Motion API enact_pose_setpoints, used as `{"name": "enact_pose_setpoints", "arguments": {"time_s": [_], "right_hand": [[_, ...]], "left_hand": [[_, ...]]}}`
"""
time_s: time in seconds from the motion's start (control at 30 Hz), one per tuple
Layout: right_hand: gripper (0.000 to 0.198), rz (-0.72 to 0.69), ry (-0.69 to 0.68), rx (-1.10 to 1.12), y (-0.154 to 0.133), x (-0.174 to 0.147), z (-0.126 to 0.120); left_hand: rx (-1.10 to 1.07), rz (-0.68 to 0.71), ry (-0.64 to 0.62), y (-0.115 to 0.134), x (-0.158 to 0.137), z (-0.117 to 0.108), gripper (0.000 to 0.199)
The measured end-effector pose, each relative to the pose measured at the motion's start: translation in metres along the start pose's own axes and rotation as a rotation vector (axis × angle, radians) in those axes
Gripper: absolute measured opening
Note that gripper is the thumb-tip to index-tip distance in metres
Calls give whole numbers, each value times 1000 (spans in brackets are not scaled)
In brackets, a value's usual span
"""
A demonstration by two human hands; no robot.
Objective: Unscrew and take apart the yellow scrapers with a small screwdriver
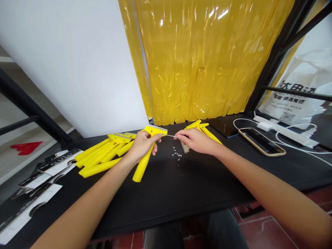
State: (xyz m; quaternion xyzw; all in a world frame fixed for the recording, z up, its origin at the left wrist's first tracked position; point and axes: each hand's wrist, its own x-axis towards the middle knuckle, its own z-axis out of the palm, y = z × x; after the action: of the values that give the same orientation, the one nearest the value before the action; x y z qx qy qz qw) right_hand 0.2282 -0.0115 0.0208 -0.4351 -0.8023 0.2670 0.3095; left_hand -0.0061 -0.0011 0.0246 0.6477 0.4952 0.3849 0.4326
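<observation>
A yellow scraper (143, 165) is in my left hand (144, 144), its wide head with a grey blade edge up and its handle slanting down toward me. My left fingers close round it just below the head. My right hand (194, 140) pinches a thin metal rod (169, 135), whose far end meets the scraper head near a screw; its tip shape is too small to tell. Several small screws and nuts (177, 154) lie on the black table below my hands. Beside my right hand are flat metal blades (185, 147), partly hidden by it.
Several yellow scrapers (101, 154) are piled at left, and more yellow handles (210, 135) lie behind my right hand. Printed cards (33, 204) are stacked far left. On the right are a phone (261, 141), a dark tablet (224, 126) and a power strip (293, 133) with white cables.
</observation>
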Motion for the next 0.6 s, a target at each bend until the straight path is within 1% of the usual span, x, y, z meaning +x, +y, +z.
{"name": "enact_pose_setpoints", "arguments": {"time_s": [0.07, 0.13, 0.17, 0.2, 0.27, 0.33, 0.37, 0.43, 0.53, 0.6], "right_hand": [[18, 125, -27, 276, 0, 2, 1], [22, 232, -37, 622, 1, 4, 2], [25, 263, -28, 770, 2, 5, 2], [26, 280, -9, 883, 2, 6, 2], [23, 309, 46, 1017, 3, 7, 3], [18, 344, 74, 1056, 4, 7, 4], [18, 367, 69, 1032, 4, 7, 4], [27, 415, 7, 913, 5, 6, 4], [44, 447, -149, 743, 7, 5, 2], [48, 404, -189, 672, 7, 4, 1]], "left_hand": [[78, 67, 25, 1, -2, 0, 27], [138, 118, 62, 1, -3, 1, 28], [162, 137, 81, 1, -4, 1, 29], [193, 154, 99, 1, -5, 2, 30], [304, 183, 146, 0, -7, 4, 32], [458, 219, 203, 0, -10, 7, 33], [532, 242, 226, 0, -11, 8, 32], [626, 305, 244, 2, -14, 11, 27], [650, 362, 248, 4, -16, 13, 23], [599, 332, 255, 4, -15, 13, 22]]}}
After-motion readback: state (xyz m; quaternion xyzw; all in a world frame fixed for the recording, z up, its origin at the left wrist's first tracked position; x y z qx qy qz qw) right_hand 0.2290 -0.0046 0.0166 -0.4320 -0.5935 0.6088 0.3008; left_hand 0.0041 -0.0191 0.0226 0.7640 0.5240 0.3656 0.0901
